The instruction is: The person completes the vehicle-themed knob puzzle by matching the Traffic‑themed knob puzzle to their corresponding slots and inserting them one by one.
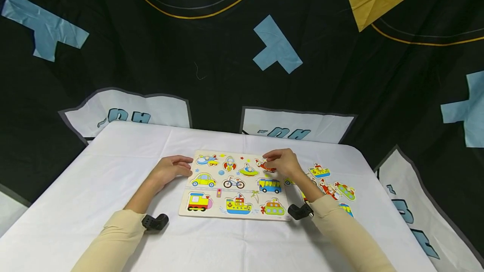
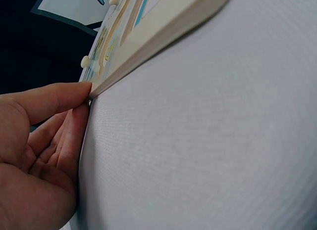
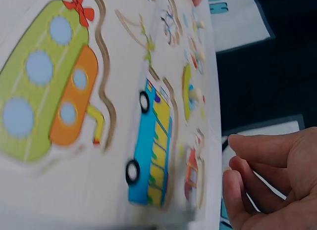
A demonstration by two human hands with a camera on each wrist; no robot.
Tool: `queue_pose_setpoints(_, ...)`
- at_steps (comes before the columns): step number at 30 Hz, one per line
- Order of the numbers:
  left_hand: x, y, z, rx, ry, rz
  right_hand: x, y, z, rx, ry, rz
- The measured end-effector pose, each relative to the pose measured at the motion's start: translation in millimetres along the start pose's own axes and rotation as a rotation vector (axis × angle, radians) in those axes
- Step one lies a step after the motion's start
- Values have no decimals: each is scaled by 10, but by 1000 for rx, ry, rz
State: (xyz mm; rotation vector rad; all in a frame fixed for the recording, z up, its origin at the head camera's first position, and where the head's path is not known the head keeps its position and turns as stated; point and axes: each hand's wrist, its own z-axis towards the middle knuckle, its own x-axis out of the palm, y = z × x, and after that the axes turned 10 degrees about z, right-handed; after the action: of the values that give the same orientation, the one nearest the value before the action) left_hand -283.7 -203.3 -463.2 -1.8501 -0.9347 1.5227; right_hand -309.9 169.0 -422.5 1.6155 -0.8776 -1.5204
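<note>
A wooden peg puzzle board (image 1: 242, 188) with colourful vehicle pictures lies flat on the table. My left hand (image 1: 173, 171) touches its upper left edge with the fingertips; close up in the left wrist view, the fingers (image 2: 54, 104) meet the board's corner. Over the upper right of the board hovers my right hand (image 1: 286, 163), beside the red helicopter picture (image 1: 266, 166). From the right wrist, the fingers (image 3: 262, 146) look bent and apart, with no piece clearly visible between them. The helicopter (image 3: 192, 173) sits just beside those fingertips, slightly blurred.
Loose puzzle pieces, among them a boat (image 1: 319, 171) and a submarine (image 1: 345, 191), lie right of the board, partly behind the right forearm. White cloth covers the table (image 1: 204, 247). A black curtain (image 1: 211, 70) hangs behind it. Pale knobs (image 3: 196, 95) stand on upper-row pieces.
</note>
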Motion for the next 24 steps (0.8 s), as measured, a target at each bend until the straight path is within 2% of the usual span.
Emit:
queue_pose_setpoints(12,5,-31,-37,-3,0,5,-462,-117,-51,34,-27,-57)
queue_pose_setpoints(17,-1,-22,-32,-2,1,6,-646,-165,-112,34,-29,-41)
queue_pose_setpoints(24,-10,-18,-24,-2,7,4,-888,-252,-184,90,-5,-59)
